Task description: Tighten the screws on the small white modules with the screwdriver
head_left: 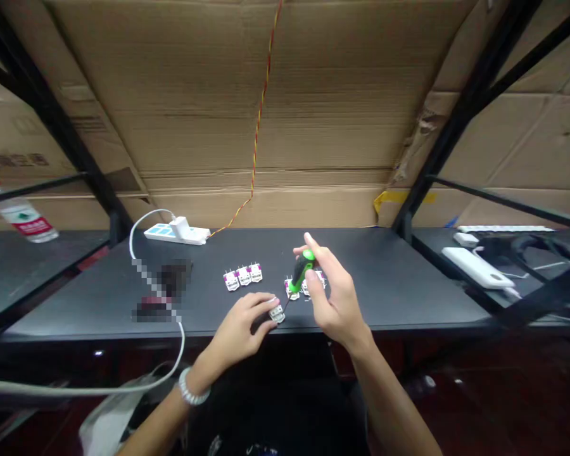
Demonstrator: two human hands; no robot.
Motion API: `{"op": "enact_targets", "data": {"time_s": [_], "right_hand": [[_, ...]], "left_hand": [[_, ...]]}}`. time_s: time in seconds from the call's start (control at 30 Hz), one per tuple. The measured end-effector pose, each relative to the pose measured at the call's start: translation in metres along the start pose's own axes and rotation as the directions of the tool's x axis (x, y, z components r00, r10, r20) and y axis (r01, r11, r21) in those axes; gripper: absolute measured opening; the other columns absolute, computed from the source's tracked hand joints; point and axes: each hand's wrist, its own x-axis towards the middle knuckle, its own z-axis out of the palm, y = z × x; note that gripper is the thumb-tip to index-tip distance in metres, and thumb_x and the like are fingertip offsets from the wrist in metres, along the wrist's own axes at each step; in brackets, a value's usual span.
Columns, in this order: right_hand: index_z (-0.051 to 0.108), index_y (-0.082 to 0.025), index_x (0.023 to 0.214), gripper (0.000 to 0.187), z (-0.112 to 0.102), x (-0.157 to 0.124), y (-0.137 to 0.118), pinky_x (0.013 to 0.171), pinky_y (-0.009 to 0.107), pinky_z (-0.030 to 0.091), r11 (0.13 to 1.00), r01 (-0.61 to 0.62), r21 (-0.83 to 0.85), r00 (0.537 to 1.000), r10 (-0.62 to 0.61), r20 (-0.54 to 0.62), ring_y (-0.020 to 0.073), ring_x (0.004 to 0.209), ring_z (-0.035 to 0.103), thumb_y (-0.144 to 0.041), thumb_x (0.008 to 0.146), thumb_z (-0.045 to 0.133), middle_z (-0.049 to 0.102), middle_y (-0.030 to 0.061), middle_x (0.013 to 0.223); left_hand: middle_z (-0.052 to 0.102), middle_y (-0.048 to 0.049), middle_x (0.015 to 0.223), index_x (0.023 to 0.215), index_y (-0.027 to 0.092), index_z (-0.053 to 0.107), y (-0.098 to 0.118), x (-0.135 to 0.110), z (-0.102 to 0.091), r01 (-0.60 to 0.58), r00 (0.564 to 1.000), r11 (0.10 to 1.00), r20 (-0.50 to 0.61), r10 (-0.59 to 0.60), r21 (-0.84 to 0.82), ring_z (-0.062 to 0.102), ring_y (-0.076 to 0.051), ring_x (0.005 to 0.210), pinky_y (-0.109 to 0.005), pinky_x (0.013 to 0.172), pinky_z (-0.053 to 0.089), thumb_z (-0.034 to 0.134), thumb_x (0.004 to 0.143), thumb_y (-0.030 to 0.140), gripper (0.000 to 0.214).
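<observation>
My right hand (337,297) grips a screwdriver (302,268) with a green and black handle, its thin shaft slanting down to the left. Near the shaft's tip is a small white part (277,313), which looks like a switch or terminal block. The thumb and fingers of my left hand (242,326) pinch that part close to the table's front edge. Three similar white and purple parts (244,276) stand in a row to the left. More of them (292,289) lie behind the screwdriver, partly hidden by it and my right hand.
On the black tabletop (384,272), a white power strip (177,234) sits at the back left with a plugged-in charger. Its white cable (183,342) hangs over the front edge. A blurred-out object (164,291) lies on the left. Black metal frames (456,126) flank both sides; cardboard stands behind.
</observation>
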Motion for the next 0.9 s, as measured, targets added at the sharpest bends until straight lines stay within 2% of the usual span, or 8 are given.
{"op": "enact_targets", "data": {"time_s": [0.17, 0.23, 0.37, 0.53, 0.6, 0.67, 0.73, 0.9], "right_hand": [[0.062, -0.026, 0.149, 0.052, 0.0009, 0.0004, 0.0, 0.093, 0.041, 0.064, 0.996, -0.031, -0.086, 0.997, 0.025, -0.071, 0.0247, 0.105, 0.071, -0.025, 0.098, 0.069, 0.068, 0.0101, 0.119], [0.056, -0.027, 0.155, 0.056, 0.0009, 0.0, 0.0003, 0.094, 0.042, 0.064, 0.997, -0.031, -0.075, 0.998, 0.027, -0.057, 0.0243, 0.107, 0.071, -0.021, 0.1, 0.062, 0.069, 0.0103, 0.12], [0.044, -0.028, 0.165, 0.062, -0.0007, -0.0009, 0.0006, 0.108, 0.048, 0.059, 1.0, -0.017, -0.013, 1.0, 0.017, 0.005, 0.0261, 0.123, 0.069, -0.015, 0.104, 0.048, 0.067, 0.0127, 0.138], [0.063, -0.029, 0.15, 0.052, 0.0008, -0.0008, 0.0, 0.092, 0.042, 0.064, 0.994, -0.035, -0.101, 0.997, 0.028, -0.069, 0.0236, 0.103, 0.068, -0.027, 0.098, 0.07, 0.061, 0.0096, 0.119], [0.057, -0.03, 0.156, 0.056, 0.001, -0.0008, -0.0003, 0.093, 0.042, 0.063, 0.996, -0.017, -0.085, 0.999, 0.013, -0.05, 0.0229, 0.103, 0.068, -0.023, 0.1, 0.065, 0.061, 0.0091, 0.118], [0.045, -0.031, 0.164, 0.064, 0.0007, -0.0011, -0.0009, 0.101, 0.044, 0.061, 0.999, 0.002, -0.044, 1.0, -0.002, -0.001, 0.0241, 0.114, 0.068, -0.017, 0.102, 0.054, 0.064, 0.0105, 0.126], [0.042, -0.03, 0.166, 0.066, 0.0005, -0.0014, -0.0019, 0.106, 0.046, 0.059, 1.0, 0.015, -0.018, 0.999, -0.014, 0.032, 0.0255, 0.122, 0.067, -0.015, 0.103, 0.051, 0.065, 0.0119, 0.133], [0.062, -0.028, 0.15, 0.054, 0.0022, -0.0014, -0.0031, 0.091, 0.039, 0.063, 0.997, -0.001, -0.071, 0.999, -0.003, -0.053, 0.0229, 0.102, 0.067, -0.024, 0.097, 0.071, 0.062, 0.009, 0.119]], "left_hand": [[0.074, -0.0102, 0.138, 0.137, 0.026, 0.073, -0.0003, -0.0004, 0.0004, -0.003, 1.0, 1.0, -0.004, 0.003, 0.006, 0.071, -0.029, 0.124, -0.049, 0.109, 0.06, 0.069, 0.102, 0.024, 0.035], [0.074, -0.0102, 0.138, 0.136, 0.026, 0.073, -0.0004, -0.0004, 0.0006, -0.01, 1.0, 1.0, -0.009, 0.01, 0.005, 0.071, -0.029, 0.124, -0.049, 0.109, 0.06, 0.07, 0.102, 0.024, 0.034], [0.075, -0.01, 0.137, 0.136, 0.026, 0.073, -0.0005, -0.0005, 0.0006, -0.01, 1.0, 1.0, -0.008, 0.01, 0.004, 0.071, -0.029, 0.124, -0.049, 0.11, 0.06, 0.07, 0.102, 0.025, 0.034], [0.074, -0.011, 0.138, 0.135, 0.026, 0.074, -0.0008, -0.0007, 0.001, -0.002, 1.0, 1.0, -0.002, 0.002, 0.004, 0.071, -0.03, 0.124, -0.051, 0.109, 0.06, 0.069, 0.102, 0.025, 0.034], [0.074, -0.0109, 0.138, 0.136, 0.026, 0.073, -0.0004, -0.0005, 0.0007, 0.0, 1.0, 1.0, 0.006, 0.0, 0.003, 0.071, -0.03, 0.124, -0.051, 0.109, 0.06, 0.069, 0.102, 0.026, 0.034], [0.074, -0.011, 0.138, 0.136, 0.026, 0.073, 0.0001, -0.0002, 0.0002, -0.002, 1.0, 1.0, 0.005, 0.002, -0.001, 0.071, -0.03, 0.124, -0.051, 0.109, 0.06, 0.068, 0.103, 0.026, 0.034], [0.074, -0.0111, 0.138, 0.136, 0.026, 0.073, 0.0005, -0.0001, 0.0, 0.001, 1.0, 1.0, -0.002, -0.001, -0.001, 0.071, -0.03, 0.124, -0.05, 0.11, 0.059, 0.069, 0.103, 0.026, 0.033], [0.074, -0.0106, 0.138, 0.136, 0.026, 0.073, -0.0004, -0.0007, 0.0004, 0.004, 1.0, 1.0, 0.0, -0.004, 0.003, 0.07, -0.03, 0.126, -0.05, 0.111, 0.059, 0.069, 0.102, 0.025, 0.034]]}}
